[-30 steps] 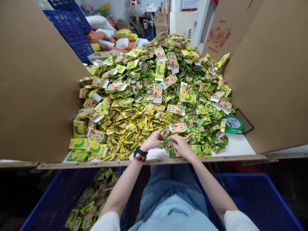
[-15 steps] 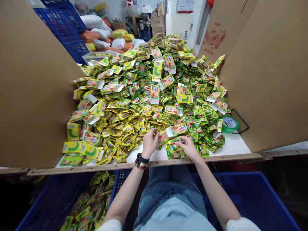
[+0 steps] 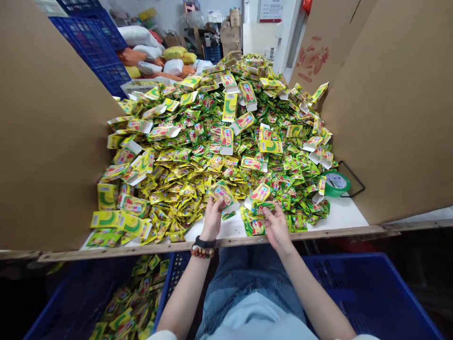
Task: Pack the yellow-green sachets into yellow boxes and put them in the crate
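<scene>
White table (image 3: pixel 348 212): heap of packets (image 3: pixel 193 177) across it, loose boxes (image 3: pixel 230 107) on top. My left hand (image 3: pixel 212 222) grasps one box (image 3: pixel 222 194) at the near middle, its white end turned near and right. My right hand (image 3: pixel 278 229) pinches a green packet (image 3: pixel 264 207), right of that box. My judgement: grip the box lightly, uncrushed; keep the packet flat.

Carton (image 3: pixel 225 197) now in left hand (image 3: pixel 212 221), tilted

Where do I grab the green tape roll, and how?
I'd pinch the green tape roll by its round near rim, coming from the front: white tabletop shows there, while a small box crowds its left and a black wire frame its right.
</scene>
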A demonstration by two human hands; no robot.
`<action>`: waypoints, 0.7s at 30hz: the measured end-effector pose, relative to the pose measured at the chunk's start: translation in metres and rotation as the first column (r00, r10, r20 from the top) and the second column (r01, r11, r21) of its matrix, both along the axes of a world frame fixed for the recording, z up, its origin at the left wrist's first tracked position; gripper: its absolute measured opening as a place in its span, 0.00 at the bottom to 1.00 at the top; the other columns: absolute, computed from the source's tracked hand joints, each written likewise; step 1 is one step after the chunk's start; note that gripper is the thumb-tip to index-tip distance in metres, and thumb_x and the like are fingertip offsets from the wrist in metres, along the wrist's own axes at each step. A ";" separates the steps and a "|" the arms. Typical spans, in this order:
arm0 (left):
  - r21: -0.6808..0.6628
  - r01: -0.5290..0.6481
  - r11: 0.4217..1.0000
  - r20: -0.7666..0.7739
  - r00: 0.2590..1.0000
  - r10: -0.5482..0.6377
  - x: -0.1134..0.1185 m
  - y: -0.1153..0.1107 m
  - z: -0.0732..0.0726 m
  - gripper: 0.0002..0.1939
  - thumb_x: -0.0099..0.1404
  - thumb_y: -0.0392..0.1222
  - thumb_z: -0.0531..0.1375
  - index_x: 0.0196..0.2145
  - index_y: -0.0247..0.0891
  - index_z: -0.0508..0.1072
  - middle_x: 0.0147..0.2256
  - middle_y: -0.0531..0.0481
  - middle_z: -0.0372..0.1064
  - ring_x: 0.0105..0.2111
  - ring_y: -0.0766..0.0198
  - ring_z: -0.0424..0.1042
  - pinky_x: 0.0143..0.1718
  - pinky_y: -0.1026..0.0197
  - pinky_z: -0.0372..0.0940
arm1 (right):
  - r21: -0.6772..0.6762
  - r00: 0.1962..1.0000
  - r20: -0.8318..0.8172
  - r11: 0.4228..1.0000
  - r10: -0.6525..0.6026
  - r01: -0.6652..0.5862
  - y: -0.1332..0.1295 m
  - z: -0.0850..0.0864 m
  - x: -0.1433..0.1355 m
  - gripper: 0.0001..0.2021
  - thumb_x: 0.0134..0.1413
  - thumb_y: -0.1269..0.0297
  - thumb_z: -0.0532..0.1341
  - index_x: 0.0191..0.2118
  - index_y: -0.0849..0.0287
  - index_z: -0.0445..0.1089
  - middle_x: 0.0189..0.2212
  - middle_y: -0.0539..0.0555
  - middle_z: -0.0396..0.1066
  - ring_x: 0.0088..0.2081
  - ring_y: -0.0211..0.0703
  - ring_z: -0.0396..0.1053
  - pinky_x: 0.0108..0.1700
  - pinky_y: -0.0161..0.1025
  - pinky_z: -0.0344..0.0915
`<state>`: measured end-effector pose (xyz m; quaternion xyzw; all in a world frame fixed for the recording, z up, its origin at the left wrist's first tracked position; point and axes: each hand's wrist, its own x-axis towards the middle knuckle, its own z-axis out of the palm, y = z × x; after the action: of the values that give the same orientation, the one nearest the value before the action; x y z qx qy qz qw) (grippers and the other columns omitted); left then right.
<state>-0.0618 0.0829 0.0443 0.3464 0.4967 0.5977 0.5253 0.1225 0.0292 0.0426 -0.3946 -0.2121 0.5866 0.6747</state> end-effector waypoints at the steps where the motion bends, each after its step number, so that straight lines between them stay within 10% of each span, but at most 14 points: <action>1: -0.039 -0.019 0.999 0.177 0.984 0.026 0.006 -0.009 0.000 0.14 0.54 0.44 0.65 0.38 0.38 0.71 0.34 0.52 0.74 0.32 0.67 0.73 0.35 0.65 0.66 | -0.014 0.998 -0.068 1.000 -0.016 0.015 -0.004 0.001 -0.008 0.14 0.43 0.62 0.72 0.38 0.52 0.71 0.31 0.45 0.74 0.33 0.36 0.72 0.34 0.33 0.69; 7: -0.178 0.198 0.964 0.461 0.882 -0.096 0.041 -0.058 -0.006 0.19 0.56 0.46 0.67 0.43 0.35 0.71 0.41 0.45 0.75 0.38 0.61 0.76 0.44 0.58 0.70 | -0.054 0.985 -0.165 0.998 -0.044 0.036 -0.007 -0.006 -0.028 0.14 0.42 0.63 0.72 0.36 0.52 0.70 0.32 0.45 0.76 0.34 0.39 0.74 0.35 0.37 0.71; 11: -0.035 -0.011 0.999 -0.080 0.997 0.008 0.032 -0.066 -0.006 0.41 0.50 0.51 0.71 0.57 0.40 0.60 0.55 0.39 0.65 0.55 0.52 0.68 0.55 0.49 0.63 | 0.004 0.995 0.057 0.997 -0.083 0.083 0.000 -0.006 -0.004 0.14 0.39 0.63 0.72 0.35 0.54 0.72 0.28 0.46 0.75 0.30 0.38 0.72 0.34 0.35 0.69; 14: 0.268 0.173 0.948 -0.710 0.700 0.073 0.017 -0.060 0.004 0.51 0.44 0.52 0.73 0.62 0.43 0.55 0.64 0.37 0.51 0.65 0.45 0.51 0.63 0.43 0.51 | 0.080 0.960 0.280 0.996 0.023 -0.047 0.001 0.003 0.014 0.12 0.40 0.62 0.71 0.34 0.56 0.74 0.26 0.48 0.75 0.30 0.40 0.72 0.36 0.37 0.68; 17: 0.075 0.568 0.820 -0.956 0.274 -0.103 0.010 -0.052 0.014 0.37 0.48 0.45 0.70 0.55 0.41 0.64 0.54 0.39 0.66 0.57 0.44 0.64 0.56 0.46 0.60 | 0.107 0.880 0.445 0.966 0.164 -0.235 0.001 0.016 0.020 0.09 0.44 0.61 0.69 0.34 0.56 0.75 0.28 0.49 0.76 0.32 0.42 0.72 0.38 0.38 0.68; 21: -0.016 0.458 0.889 -0.978 0.177 -0.109 0.020 -0.051 0.008 0.24 0.51 0.38 0.64 0.47 0.39 0.68 0.37 0.45 0.73 0.38 0.52 0.73 0.39 0.56 0.67 | 0.071 0.713 0.679 0.951 0.174 -0.300 -0.003 0.031 0.022 0.06 0.51 0.63 0.63 0.36 0.55 0.75 0.33 0.51 0.76 0.35 0.45 0.72 0.37 0.38 0.67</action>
<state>-0.0413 0.0319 0.0523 0.7960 0.5464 0.2099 0.1545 0.1440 0.0261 0.0733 -0.4858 -0.5382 0.4680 0.5053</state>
